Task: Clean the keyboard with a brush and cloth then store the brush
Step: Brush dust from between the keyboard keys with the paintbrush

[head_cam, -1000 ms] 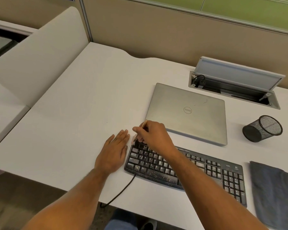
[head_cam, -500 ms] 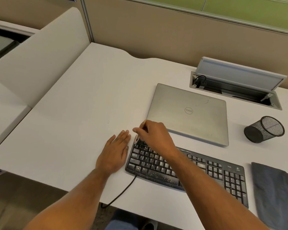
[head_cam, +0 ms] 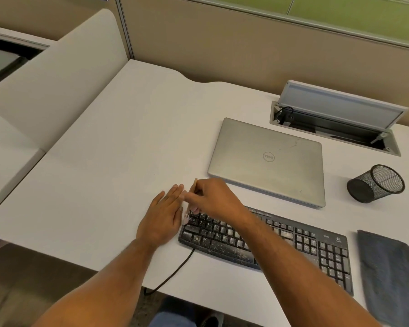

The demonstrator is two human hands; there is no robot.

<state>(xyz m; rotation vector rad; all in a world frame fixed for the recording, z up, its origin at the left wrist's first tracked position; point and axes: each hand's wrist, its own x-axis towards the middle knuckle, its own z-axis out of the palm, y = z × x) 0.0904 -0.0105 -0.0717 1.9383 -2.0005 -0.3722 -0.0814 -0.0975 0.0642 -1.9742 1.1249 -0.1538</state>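
A black keyboard (head_cam: 293,241), speckled with pale dust, lies near the desk's front edge. My right hand (head_cam: 212,199) holds a thin brush (head_cam: 191,199) over the keyboard's far left corner, its tip down at the left edge keys. My left hand (head_cam: 163,213) lies flat on the desk right beside the keyboard's left end, fingers straight. A folded dark grey cloth (head_cam: 389,277) lies to the right of the keyboard. A black mesh pen cup (head_cam: 375,184) lies tipped on its side at the right.
A closed silver laptop (head_cam: 269,159) sits behind the keyboard. An open cable box (head_cam: 335,128) with a raised lid is set into the white desk (head_cam: 118,161) at the back right. The keyboard's cable (head_cam: 170,274) drops over the front edge. Partition walls stand behind and left.
My right hand with the brush has shifted slightly left along the keyboard's far left corner. The left hand stays flat in place.
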